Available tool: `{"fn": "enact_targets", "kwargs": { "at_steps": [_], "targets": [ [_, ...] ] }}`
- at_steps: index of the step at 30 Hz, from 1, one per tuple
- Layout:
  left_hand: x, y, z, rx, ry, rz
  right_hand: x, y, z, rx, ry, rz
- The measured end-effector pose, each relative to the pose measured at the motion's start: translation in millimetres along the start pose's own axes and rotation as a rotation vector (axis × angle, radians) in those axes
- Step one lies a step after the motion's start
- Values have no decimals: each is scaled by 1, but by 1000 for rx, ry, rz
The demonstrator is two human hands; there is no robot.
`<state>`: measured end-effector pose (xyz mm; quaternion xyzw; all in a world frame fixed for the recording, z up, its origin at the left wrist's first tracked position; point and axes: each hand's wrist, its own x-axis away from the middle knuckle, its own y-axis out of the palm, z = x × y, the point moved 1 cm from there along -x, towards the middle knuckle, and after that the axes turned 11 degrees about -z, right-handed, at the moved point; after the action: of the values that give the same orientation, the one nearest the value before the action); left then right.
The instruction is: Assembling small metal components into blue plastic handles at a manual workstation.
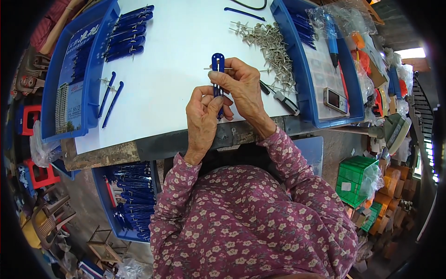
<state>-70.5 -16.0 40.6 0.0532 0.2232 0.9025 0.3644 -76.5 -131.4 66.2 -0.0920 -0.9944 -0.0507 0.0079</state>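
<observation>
While both hands meet above the near edge of the white-covered worktable (176, 51), they hold a slotted dark-blue plastic strip (218, 62) upright between them. The left hand (201, 114) pinches its lower part between thumb and fingers. The right hand (241, 86) grips it higher up, thumb laid on its face, just below a thin metal pin (207, 69) that crosses the strip.

To the right lies a loose heap of flat-headed metal pins (272, 49), beside a blue plastic tray (304, 93) holding a silver handheld device (335, 100) with a small screen. A grey-and-black-handled tool (286, 103) rests between the right hand and this tray. On the left, two separate blue strips (108, 100) lie near a stacked row of blue strips (126, 35) and another blue tray (94, 79).
</observation>
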Motion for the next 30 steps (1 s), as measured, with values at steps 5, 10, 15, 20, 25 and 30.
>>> {"fn": "enact_targets", "kwargs": {
  "at_steps": [5, 10, 15, 20, 25, 30],
  "targets": [
    [-2, 1, -4, -6, 10, -2, -1, -3, 1, 42, -13, 14],
    [-5, 6, -2, -46, 9, -10, -3, -7, 0, 49, -13, 5],
    [-8, 7, -2, -10, 16, -5, -11, -21, 8, 61, -11, -49],
    [-9, 4, -4, -19, 1, -4, -15, -16, 4, 163, -199, 16],
    [-11, 4, -5, 9, 9, 9, -19, -19, 5, 219, -109, -23],
    [-13, 2, -5, 5, -22, 25, -25, -18, 8, 260, -274, 38]
  ]
}}
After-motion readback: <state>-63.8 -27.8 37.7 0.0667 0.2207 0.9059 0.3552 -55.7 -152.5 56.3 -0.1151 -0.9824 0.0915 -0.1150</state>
